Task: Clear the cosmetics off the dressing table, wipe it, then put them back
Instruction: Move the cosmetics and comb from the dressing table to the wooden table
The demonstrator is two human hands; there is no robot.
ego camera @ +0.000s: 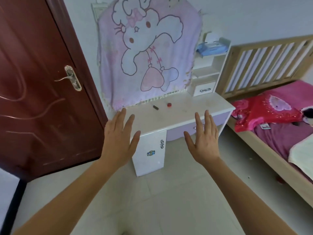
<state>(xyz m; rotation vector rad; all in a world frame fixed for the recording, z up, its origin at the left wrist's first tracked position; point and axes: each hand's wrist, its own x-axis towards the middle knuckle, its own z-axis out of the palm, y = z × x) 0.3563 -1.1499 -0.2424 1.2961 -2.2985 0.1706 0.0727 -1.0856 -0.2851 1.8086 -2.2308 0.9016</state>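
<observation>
The white dressing table [183, 114] stands against the wall ahead of me. On its top lie a small dark tube with a white tip [155, 107] and, to its right, a small red round jar [169, 104]. My left hand [119, 138] and my right hand [204, 139] are stretched out in front of me, backs up, fingers straight and spread. Both hover in front of the table's front edge and hold nothing.
A pink cartoon blanket [149, 51] hangs over the mirror behind the table. A side shelf unit [210, 72] holds a blue pack [211, 49]. A dark red door [39, 85] is at the left. A wooden bed with pink bedding [274, 119] stands at the right.
</observation>
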